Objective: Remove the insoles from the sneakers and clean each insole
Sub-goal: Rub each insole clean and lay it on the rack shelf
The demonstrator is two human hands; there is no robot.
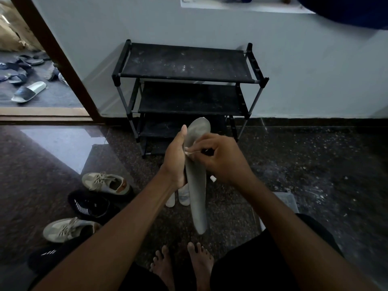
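**Insole upright, scrub under way**

Forearms (126, 238) reach in from six o'clock to the grey insole (197, 198), held upright at centre. The left hand (175, 162) wraps its edge, thumb up, probably bracing it against pressure. The right hand (222, 158) pinches a small white-tipped tool (190, 152) to its face. Beige sneakers (105, 182) sit at eight o'clock.

Black shoe rack (189, 80) stands against the wall (315, 70); slippers (28, 92) lie beyond the door frame (55, 51).
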